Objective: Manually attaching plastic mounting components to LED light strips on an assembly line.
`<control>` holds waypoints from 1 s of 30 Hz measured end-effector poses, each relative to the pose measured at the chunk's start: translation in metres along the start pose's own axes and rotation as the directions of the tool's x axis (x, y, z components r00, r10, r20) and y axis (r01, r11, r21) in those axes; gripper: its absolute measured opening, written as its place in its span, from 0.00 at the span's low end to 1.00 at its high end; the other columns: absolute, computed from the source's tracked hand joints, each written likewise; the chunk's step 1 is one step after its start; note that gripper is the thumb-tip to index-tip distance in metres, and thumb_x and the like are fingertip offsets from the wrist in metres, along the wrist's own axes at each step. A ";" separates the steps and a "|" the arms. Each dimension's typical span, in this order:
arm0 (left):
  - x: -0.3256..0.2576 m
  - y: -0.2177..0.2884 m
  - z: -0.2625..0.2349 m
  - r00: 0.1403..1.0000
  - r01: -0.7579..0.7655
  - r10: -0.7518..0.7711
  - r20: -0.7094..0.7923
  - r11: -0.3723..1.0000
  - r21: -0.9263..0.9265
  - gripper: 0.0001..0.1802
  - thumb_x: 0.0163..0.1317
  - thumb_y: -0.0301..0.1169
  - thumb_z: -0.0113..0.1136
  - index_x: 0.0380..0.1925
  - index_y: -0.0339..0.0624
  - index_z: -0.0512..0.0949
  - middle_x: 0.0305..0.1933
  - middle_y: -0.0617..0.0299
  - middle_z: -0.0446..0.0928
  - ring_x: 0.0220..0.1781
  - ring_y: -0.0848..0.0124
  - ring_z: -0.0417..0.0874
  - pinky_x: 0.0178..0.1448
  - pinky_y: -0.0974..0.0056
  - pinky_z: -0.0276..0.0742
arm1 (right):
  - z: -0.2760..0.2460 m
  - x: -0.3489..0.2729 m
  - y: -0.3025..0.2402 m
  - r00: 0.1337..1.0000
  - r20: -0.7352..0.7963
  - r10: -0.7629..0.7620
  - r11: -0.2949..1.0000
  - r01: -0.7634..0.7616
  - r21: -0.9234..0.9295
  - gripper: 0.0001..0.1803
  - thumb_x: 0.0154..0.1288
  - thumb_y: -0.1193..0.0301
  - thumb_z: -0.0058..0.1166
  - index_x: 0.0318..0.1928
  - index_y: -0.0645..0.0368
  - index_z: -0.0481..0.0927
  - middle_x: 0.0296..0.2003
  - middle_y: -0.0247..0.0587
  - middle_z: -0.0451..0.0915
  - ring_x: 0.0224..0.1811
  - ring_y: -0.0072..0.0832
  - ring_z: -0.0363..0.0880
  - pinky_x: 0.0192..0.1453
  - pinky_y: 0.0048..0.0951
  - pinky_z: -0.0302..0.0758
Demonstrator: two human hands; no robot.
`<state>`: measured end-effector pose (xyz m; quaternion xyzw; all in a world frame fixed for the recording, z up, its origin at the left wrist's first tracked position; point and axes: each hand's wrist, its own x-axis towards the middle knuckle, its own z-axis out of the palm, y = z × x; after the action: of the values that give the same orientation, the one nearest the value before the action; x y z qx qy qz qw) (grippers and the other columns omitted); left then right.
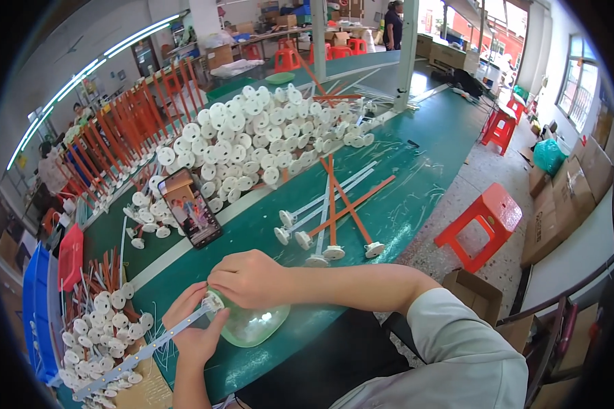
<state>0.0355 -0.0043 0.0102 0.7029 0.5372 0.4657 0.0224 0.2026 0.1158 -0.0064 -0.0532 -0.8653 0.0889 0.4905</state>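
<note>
My left hand is closed around a small white round base, from which a long pale strip with a row of dots runs down to the left. Right beside it, my right hand has its fingers bent and pinched over the same base; whatever lies between those fingertips is hidden. Under my right hand sits a shallow green translucent bowl on the table. Beyond my hands lie several orange strips and pale strips with white round ends. A phone leans just past my left hand.
A large heap of white round pieces covers the table's far side; another pile sits at the left. Blue and red bins stand there. On the right are a red stool and cardboard boxes. A person stands far off.
</note>
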 end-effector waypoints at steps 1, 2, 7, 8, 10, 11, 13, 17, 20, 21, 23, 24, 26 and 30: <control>-0.001 -0.001 0.001 1.000 -0.006 0.006 -0.012 1.000 0.001 0.25 0.41 0.31 0.78 0.42 0.32 0.84 0.48 0.47 0.85 0.46 0.56 0.88 0.53 0.59 0.83 | 0.000 0.000 0.000 1.000 -0.002 0.004 1.000 -0.004 -0.013 0.08 0.55 0.75 0.64 0.37 0.60 0.81 0.36 0.38 0.84 0.37 0.35 0.85 0.38 0.33 0.83; -0.002 -0.001 0.000 1.000 -0.015 0.015 -0.008 1.000 -0.008 0.25 0.41 0.31 0.78 0.42 0.32 0.84 0.48 0.47 0.85 0.46 0.56 0.88 0.53 0.59 0.83 | 0.001 0.000 -0.001 1.000 -0.015 0.009 1.000 -0.009 0.000 0.07 0.56 0.74 0.63 0.36 0.59 0.81 0.34 0.38 0.83 0.36 0.36 0.85 0.39 0.35 0.82; -0.002 -0.002 0.001 1.000 0.016 -0.017 -0.017 1.000 -0.019 0.26 0.40 0.29 0.77 0.43 0.31 0.83 0.48 0.47 0.85 0.46 0.57 0.88 0.54 0.60 0.83 | 0.001 0.000 -0.001 1.000 -0.028 0.008 1.000 -0.008 0.007 0.07 0.56 0.75 0.64 0.36 0.59 0.81 0.36 0.37 0.84 0.35 0.35 0.85 0.36 0.34 0.83; -0.003 -0.003 0.001 1.000 0.013 -0.014 -0.015 1.000 -0.022 0.26 0.40 0.29 0.77 0.43 0.31 0.83 0.48 0.47 0.85 0.46 0.57 0.88 0.54 0.60 0.83 | 0.001 0.000 -0.001 1.000 -0.029 0.009 1.000 -0.009 0.008 0.07 0.56 0.74 0.64 0.36 0.59 0.81 0.36 0.37 0.84 0.35 0.35 0.85 0.36 0.34 0.83; -0.004 -0.004 0.003 0.999 0.013 -0.014 -0.029 0.999 -0.041 0.26 0.41 0.29 0.78 0.43 0.30 0.83 0.48 0.47 0.85 0.46 0.57 0.88 0.54 0.60 0.82 | 0.000 0.000 -0.001 0.999 -0.031 0.011 1.000 -0.010 0.008 0.07 0.56 0.74 0.64 0.36 0.58 0.81 0.36 0.37 0.84 0.35 0.34 0.85 0.35 0.34 0.82; -0.003 -0.003 0.003 1.000 0.011 -0.012 -0.028 0.999 -0.043 0.26 0.41 0.29 0.78 0.43 0.30 0.83 0.48 0.47 0.85 0.46 0.57 0.88 0.54 0.60 0.82 | 0.000 0.000 -0.001 0.999 -0.035 0.009 1.000 -0.009 0.009 0.07 0.57 0.74 0.64 0.36 0.58 0.81 0.36 0.37 0.84 0.35 0.34 0.85 0.36 0.34 0.83; -0.002 -0.003 0.002 1.000 0.014 -0.015 -0.025 0.999 -0.045 0.26 0.41 0.29 0.78 0.43 0.29 0.83 0.49 0.46 0.84 0.47 0.56 0.88 0.54 0.59 0.82 | 0.001 0.000 -0.001 0.999 -0.040 0.009 1.000 -0.008 0.009 0.07 0.57 0.74 0.63 0.36 0.58 0.81 0.36 0.36 0.84 0.35 0.34 0.85 0.36 0.34 0.83; -0.003 -0.002 0.002 1.000 -0.010 0.010 -0.028 1.000 -0.022 0.26 0.41 0.29 0.78 0.42 0.29 0.83 0.48 0.46 0.85 0.46 0.56 0.88 0.53 0.59 0.82 | 0.001 0.000 -0.001 0.998 -0.057 0.009 1.000 -0.008 0.016 0.06 0.57 0.74 0.64 0.36 0.58 0.81 0.36 0.37 0.84 0.36 0.34 0.85 0.37 0.34 0.83; -0.002 -0.002 0.002 1.000 -0.002 0.002 -0.025 1.000 -0.024 0.26 0.41 0.30 0.78 0.42 0.29 0.83 0.48 0.46 0.85 0.46 0.56 0.88 0.53 0.59 0.82 | 0.001 0.000 -0.001 0.998 -0.056 0.010 1.000 -0.009 0.016 0.06 0.58 0.73 0.64 0.36 0.58 0.81 0.35 0.37 0.84 0.36 0.34 0.85 0.37 0.34 0.83; -0.002 -0.001 0.002 1.000 -0.003 0.003 -0.023 1.000 -0.024 0.26 0.41 0.30 0.78 0.42 0.29 0.83 0.48 0.46 0.85 0.46 0.56 0.88 0.53 0.59 0.82 | 0.001 0.000 -0.001 0.998 -0.055 0.010 1.000 -0.009 0.015 0.06 0.58 0.73 0.64 0.36 0.58 0.81 0.36 0.37 0.84 0.36 0.35 0.85 0.37 0.34 0.83; -0.003 -0.002 0.002 1.000 -0.003 0.003 -0.019 1.000 -0.025 0.26 0.42 0.30 0.78 0.43 0.29 0.83 0.48 0.46 0.85 0.46 0.56 0.88 0.53 0.59 0.82 | 0.003 0.000 -0.002 0.998 -0.063 0.021 0.999 -0.020 0.026 0.05 0.58 0.73 0.63 0.35 0.58 0.81 0.34 0.37 0.84 0.36 0.36 0.85 0.38 0.35 0.82; -0.003 -0.003 0.002 1.000 -0.010 0.010 -0.020 1.000 -0.020 0.26 0.42 0.30 0.78 0.43 0.29 0.83 0.48 0.46 0.85 0.46 0.56 0.88 0.53 0.59 0.82 | 0.003 0.000 -0.002 0.997 -0.072 0.032 0.999 -0.029 0.037 0.05 0.58 0.73 0.62 0.34 0.57 0.81 0.33 0.37 0.83 0.36 0.37 0.84 0.39 0.37 0.81; -0.003 -0.005 0.003 1.000 -0.022 0.022 -0.018 1.000 -0.022 0.26 0.42 0.30 0.78 0.43 0.29 0.83 0.48 0.46 0.84 0.46 0.55 0.88 0.53 0.59 0.82 | 0.003 -0.001 -0.002 0.997 -0.071 0.038 0.999 -0.035 0.036 0.05 0.58 0.73 0.62 0.34 0.57 0.81 0.33 0.37 0.83 0.36 0.37 0.84 0.39 0.37 0.81; -0.006 -0.003 0.000 0.999 0.027 -0.026 0.029 0.999 -0.035 0.26 0.47 0.31 0.77 0.46 0.29 0.82 0.53 0.47 0.84 0.52 0.57 0.85 0.59 0.59 0.79 | 0.001 -0.001 0.000 0.996 -0.090 0.001 1.000 0.000 0.010 0.07 0.57 0.73 0.64 0.36 0.58 0.81 0.35 0.37 0.84 0.35 0.35 0.85 0.36 0.35 0.82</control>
<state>0.0331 -0.0076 0.0047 0.7019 0.5377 0.4647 0.0484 0.2021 0.1155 -0.0079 -0.0550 -0.8420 0.0909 0.5290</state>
